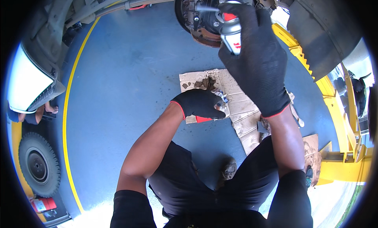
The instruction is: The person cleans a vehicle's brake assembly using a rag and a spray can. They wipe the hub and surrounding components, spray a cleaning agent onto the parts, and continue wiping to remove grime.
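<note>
In a black glove, my right hand (pixel 258 59) is wrapped round an aerosol spray can (pixel 231 33) with a white and silver body and a red top. A pale streak of spray leaves its nozzle leftward, toward the drum brake assembly (pixel 202 21) with its hub, studs and rusty brown shoes. My left hand (pixel 197 104), gloved too, hovers lower, over the stained cardboard (pixel 236 96). Its thumb and fingers are curved apart with nothing visible gripped. Just beyond its fingers lies a crumpled white and blue item (pixel 222 97); a red object (pixel 202 119) shows partly beneath the hand.
Yellow metal frame parts (pixel 330 98) stand along the right. Vehicle underbody parts (pixel 59 15) hang at upper left. A yellow line (pixel 67 102) crosses the blue floor (pixel 118 70). A loose tyre (pixel 38 165) and another person's hand (pixel 51 108) are at far left.
</note>
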Demonstrator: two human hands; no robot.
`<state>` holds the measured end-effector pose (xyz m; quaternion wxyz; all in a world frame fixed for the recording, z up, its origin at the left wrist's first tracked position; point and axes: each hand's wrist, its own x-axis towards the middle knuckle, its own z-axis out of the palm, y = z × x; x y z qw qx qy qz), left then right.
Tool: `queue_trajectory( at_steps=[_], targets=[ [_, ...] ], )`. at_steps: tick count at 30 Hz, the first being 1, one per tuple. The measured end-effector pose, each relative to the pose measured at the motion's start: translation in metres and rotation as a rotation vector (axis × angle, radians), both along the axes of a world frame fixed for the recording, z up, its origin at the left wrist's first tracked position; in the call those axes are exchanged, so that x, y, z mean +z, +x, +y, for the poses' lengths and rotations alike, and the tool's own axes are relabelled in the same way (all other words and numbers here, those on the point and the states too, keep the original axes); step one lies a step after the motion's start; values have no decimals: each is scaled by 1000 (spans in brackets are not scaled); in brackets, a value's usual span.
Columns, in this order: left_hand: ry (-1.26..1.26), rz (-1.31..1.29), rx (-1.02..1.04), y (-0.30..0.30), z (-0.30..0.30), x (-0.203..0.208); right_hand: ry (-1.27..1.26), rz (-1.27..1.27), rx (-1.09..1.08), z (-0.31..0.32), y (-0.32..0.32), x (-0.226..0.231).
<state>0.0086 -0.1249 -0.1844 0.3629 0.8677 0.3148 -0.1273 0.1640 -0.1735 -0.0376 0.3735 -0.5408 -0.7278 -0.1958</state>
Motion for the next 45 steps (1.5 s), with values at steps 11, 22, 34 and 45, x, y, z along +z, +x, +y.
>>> queue_trajectory(
  at_steps=[11,22,34,45],
  targets=[
    [73,24,-9,-10,-3,5,182,77,-101,8,51,21],
    [45,34,-34,3,-7,26,63,111,-273,3,106,-24],
    [13,75,-34,12,-5,22,141,140,-320,13,99,-23],
    [24,91,-36,14,-9,24,228,43,-245,22,117,6]
  ],
)
